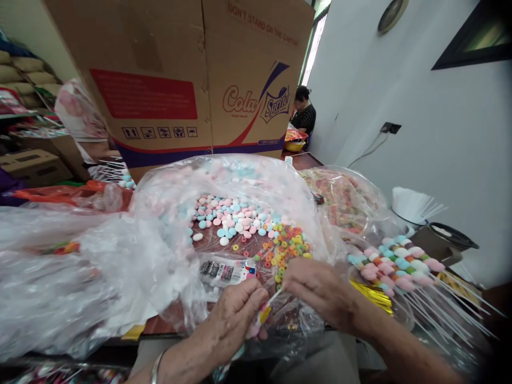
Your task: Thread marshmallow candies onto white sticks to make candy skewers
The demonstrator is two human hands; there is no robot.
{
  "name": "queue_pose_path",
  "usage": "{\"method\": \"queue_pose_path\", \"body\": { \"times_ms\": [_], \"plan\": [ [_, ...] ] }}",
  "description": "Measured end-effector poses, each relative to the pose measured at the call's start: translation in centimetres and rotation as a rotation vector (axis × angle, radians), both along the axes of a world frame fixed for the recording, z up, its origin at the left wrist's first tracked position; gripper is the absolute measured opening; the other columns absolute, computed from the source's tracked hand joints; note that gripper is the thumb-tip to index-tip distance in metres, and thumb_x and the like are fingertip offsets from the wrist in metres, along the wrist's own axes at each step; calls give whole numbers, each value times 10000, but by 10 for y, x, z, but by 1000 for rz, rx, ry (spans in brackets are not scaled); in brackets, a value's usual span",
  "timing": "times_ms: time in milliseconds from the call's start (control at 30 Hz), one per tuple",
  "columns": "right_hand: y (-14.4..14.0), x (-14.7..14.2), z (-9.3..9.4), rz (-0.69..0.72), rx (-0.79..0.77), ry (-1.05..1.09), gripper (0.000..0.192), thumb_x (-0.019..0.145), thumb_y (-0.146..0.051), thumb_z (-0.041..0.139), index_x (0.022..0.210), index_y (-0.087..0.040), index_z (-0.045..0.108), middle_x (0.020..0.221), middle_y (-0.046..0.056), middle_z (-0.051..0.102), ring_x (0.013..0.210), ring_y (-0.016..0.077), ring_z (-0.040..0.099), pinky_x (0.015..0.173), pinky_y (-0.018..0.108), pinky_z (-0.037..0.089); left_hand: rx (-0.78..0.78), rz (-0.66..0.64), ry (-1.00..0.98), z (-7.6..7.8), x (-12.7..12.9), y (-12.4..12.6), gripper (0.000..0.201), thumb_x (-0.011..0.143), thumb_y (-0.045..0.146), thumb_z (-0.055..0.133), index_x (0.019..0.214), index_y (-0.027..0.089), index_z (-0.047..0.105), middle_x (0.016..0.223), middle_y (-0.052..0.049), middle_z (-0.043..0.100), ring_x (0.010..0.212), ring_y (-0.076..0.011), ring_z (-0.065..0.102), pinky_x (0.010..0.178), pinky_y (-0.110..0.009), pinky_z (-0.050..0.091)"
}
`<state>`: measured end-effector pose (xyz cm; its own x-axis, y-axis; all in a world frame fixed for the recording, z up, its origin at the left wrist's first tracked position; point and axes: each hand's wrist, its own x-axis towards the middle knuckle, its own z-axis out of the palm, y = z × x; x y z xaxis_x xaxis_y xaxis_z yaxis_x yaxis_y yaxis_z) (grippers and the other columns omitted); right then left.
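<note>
Both hands meet low over the counter's [160, 324] near edge. The left hand [234, 314] has its fingers pinched on a thin white stick [267, 309] carrying a yellow and a pink piece; the right hand [320, 290] closes its fingers on the stick's upper end. Just beyond lies a crinkled clear plastic bag [168, 224] spread open — smooth round pastel candies [234, 218] in pink, blue and white, beside small bright ring-shaped sweets [286, 248]. To the right, finished skewers [394, 264] fan out — puffy pastel lumps on slim sticks. A printed cardboard carton [180, 74] stands behind.
</note>
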<state>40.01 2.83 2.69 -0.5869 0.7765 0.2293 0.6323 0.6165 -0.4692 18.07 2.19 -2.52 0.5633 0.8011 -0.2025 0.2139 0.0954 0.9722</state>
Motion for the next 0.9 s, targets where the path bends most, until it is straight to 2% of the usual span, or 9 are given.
{"method": "queue_pose_path", "body": {
  "times_ms": [100, 167, 233, 300, 400, 467, 667, 800, 900],
  "plan": [
    [-4, -11, -10, 24, -81, 108, 339, 1040, -307, 381, 740, -205, 500, 723, -5, 559, 687, 145, 502, 663, 268, 378, -3, 70, 15, -8, 2, -4, 428, 958, 610, 427, 782, 223, 476, 719, 49, 461, 529, -120, 475, 522, -249, 444],
    [-8, -19, -17, -77, -193, 244, 310, 1022, -346, 412, 762, -207, 506, 731, -9, 547, 689, 144, 498, 661, 269, 382, 57, 139, 26, -5, 4, -2, 400, 968, 558, 438, 751, 225, 477, 687, 49, 443, 550, -132, 464, 536, -253, 431],
    [-12, -29, -26, -194, -345, 479, 243, 972, -440, 509, 898, -211, 539, 793, -10, 556, 702, 144, 507, 646, 261, 403, 188, 239, 27, 4, 5, 2, 369, 980, 481, 441, 723, 221, 494, 686, 35, 458, 609, -152, 485, 589, -269, 421],
    [-17, -39, -36, -251, -502, 680, 384, 857, -531, 656, 1032, -214, 531, 833, -13, 558, 705, 145, 502, 611, 250, 412, 361, 323, 7, 12, 7, 7, 339, 975, 406, 449, 709, 212, 530, 730, 9, 503, 710, -177, 520, 691, -295, 429],
    [-23, -52, -51, -295, -603, 711, 376, 786, -492, 737, 948, -208, 554, 781, -28, 554, 696, 142, 480, 610, 244, 406, 504, 346, -35, 16, 12, 10, 308, 956, 342, 476, 699, 202, 574, 814, -20, 541, 825, -198, 533, 785, -316, 423],
    [-25, -58, -56, -338, -570, 674, 265, 849, -443, 667, 847, -197, 568, 762, -23, 568, 713, 144, 491, 658, 255, 416, 454, 319, -59, 15, 14, 10, 322, 962, 359, 481, 698, 201, 577, 808, -13, 528, 797, -188, 521, 737, -301, 426],
    [-22, -56, -57, -503, -538, 720, 244, 845, -400, 598, 738, -181, 599, 659, -32, 557, 630, 126, 474, 591, 241, 382, 17, 242, -230, 4, 8, 10, 303, 868, 477, 655, 952, 201, 562, 781, 36, 536, 648, -132, 487, 594, -243, 394],
    [-23, -57, -59, -507, -550, 836, 168, 796, -332, 626, 744, -174, 648, 658, -26, 609, 612, 119, 498, 576, 225, 401, 47, 199, -140, -1, 2, 10, 308, 872, 449, 661, 759, 171, 593, 671, 34, 537, 628, -119, 440, 576, -228, 331],
    [-25, -58, -65, -473, -609, 986, 153, 819, -318, 628, 778, -178, 674, 663, -22, 641, 606, 119, 544, 583, 224, 444, -99, 238, -213, -3, 4, 9, 346, 855, 474, 691, 728, 169, 593, 645, 34, 561, 581, -100, 436, 544, -212, 311]
  ]
}}
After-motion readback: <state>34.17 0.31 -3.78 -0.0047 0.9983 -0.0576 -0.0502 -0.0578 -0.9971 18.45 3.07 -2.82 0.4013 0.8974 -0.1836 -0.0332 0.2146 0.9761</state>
